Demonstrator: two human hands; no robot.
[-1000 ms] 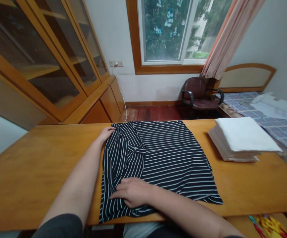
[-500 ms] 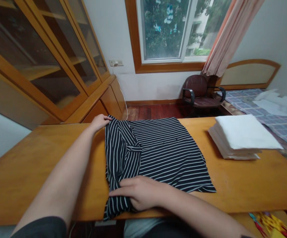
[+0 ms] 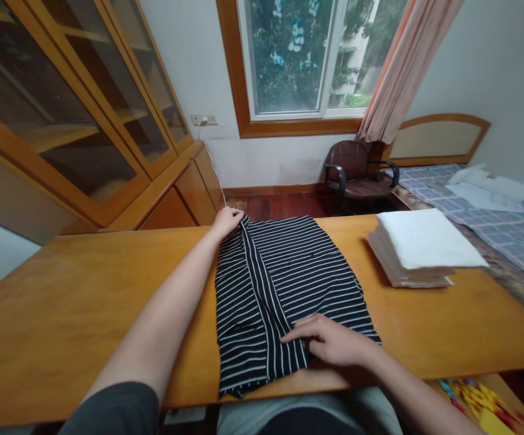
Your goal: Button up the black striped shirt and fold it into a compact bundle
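A black garment with thin white stripes (image 3: 289, 272) lies on the wooden table (image 3: 63, 290), its left part folded over the middle. My left hand (image 3: 227, 220) reaches to the far edge of the cloth and pinches the top of the fold. My right hand (image 3: 329, 339) rests near the table's front edge, fingers curled and pressing the folded flap's lower edge down on the garment.
A stack of folded white cloth (image 3: 418, 248) sits on the table's right side. A wooden glass-door cabinet (image 3: 76, 127) stands at the left. Beyond the table are a dark armchair (image 3: 357, 175), a window with a pink curtain, and a bed (image 3: 506, 211).
Both hands moved right, carrying the garment's left part further over the middle. The fold now lies flatter and narrower, and the bunched cloth has smoothed out.
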